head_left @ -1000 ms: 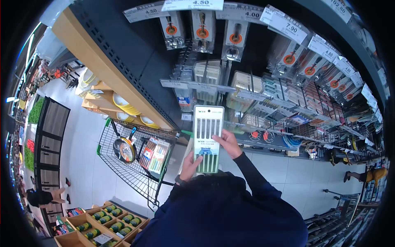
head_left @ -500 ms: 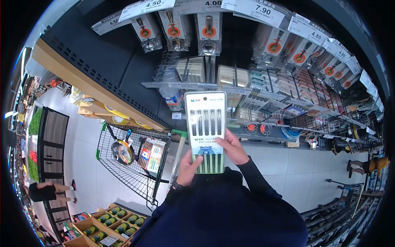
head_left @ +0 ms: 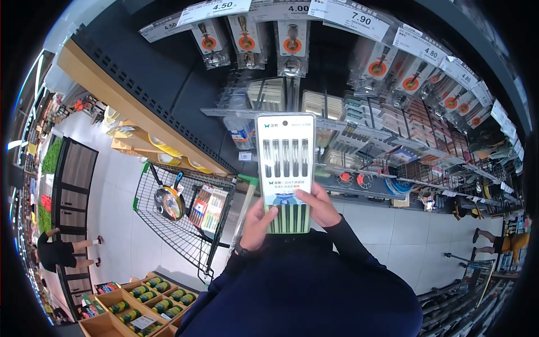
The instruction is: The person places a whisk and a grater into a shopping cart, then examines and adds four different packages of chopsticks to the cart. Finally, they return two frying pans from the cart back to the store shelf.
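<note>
Flat, rectangular white-and-green chopstick packet (head_left: pixel 286 182), at twelve o'clock; bare left hand (head_left: pixel 255 227) and bare right hand (head_left: pixel 322 208) pinched its lower half, thumbs in front, other fingers' spread hidden; light, even pressure suited it best.

At the centre of the frame, your package (head_left: pixel 287 168) is white above and green below, with a blue motif between and rows of dark-and-silver stripes. Your top (head_left: pixel 314 281) is plain dark navy. Left of centre, your cart (head_left: pixel 178 238) shows black mesh with green corners, and the pan (head_left: pixel 169 203) in it is dark with a yellow rim. Across the top, you see white price tags (head_left: pixel 359 20) printed black and white cards (head_left: pixel 292 42) bearing orange discs. Lower left, the jars (head_left: pixel 163 305) are green and yellow in tan wooden compartments (head_left: pixel 110 301).
</note>
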Tool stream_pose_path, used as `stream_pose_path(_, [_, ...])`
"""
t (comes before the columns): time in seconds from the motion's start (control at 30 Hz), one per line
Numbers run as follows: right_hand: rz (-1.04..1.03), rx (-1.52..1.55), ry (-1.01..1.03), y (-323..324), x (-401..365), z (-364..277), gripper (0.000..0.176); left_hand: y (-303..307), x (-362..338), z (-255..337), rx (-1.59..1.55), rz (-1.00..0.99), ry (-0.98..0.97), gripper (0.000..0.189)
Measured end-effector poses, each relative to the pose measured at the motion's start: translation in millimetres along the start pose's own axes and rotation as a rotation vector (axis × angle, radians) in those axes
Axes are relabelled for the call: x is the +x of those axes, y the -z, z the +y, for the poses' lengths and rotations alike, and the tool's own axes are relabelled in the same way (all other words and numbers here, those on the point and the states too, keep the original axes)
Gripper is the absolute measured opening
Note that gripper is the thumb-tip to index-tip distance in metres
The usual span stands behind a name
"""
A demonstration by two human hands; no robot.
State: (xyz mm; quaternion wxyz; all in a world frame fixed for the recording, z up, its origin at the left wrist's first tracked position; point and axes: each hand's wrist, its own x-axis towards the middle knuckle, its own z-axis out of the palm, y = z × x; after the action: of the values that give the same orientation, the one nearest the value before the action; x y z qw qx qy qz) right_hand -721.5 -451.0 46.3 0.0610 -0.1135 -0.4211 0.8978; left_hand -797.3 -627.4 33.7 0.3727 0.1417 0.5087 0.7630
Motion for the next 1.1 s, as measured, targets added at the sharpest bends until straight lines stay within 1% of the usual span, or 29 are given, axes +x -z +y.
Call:
stream_pose_path(0.13, [0.027,0.01,0.019,3.8,-4.0,-3.5,0.038,3.6,-1.2,-5.4,-0.008,-0.016,0.038,0.04])
stream_pose_path(0.23, [0.049,0.03,0.049,6.3,-6.3,-7.5,0.038,2.5,0.5,-4.8,0.015,-0.055,0.031,0.042])
stream_pose_path(0.33, [0.074,0.071,0.085,8.6,-8.3,-14.6,0.037,1.5,0.2,-6.4,0.056,-0.107,0.074,0.041])
stream_pose_path(0.43, [0.096,0.083,0.083,15.1,-11.6,-18.4,0.037,-4.4,-0.4,-10.4,0.068,-0.128,0.096,0.041])
stream_pose_path(0.6, [0.072,0.043,0.068,23.9,-19.1,-25.3,0.036,-17.0,-1.8,-11.7,0.08,-0.171,0.102,0.039])
stream_pose_path(0.83, [0.088,0.04,0.051,38.0,-26.7,-21.1,0.037,-25.2,-6.3,-23.7,0.071,-0.17,0.155,0.037])
stream_pose_path(0.9, [0.073,0.027,0.047,42.8,-29.4,-20.0,0.037,-29.8,-5.6,-25.0,0.072,-0.19,0.119,0.038])
stream_pose_path(1.1, [0.092,0.024,0.035,53.7,-39.0,-19.6,0.039,-38.6,-5.2,-30.5,0.082,-0.201,0.139,0.039])
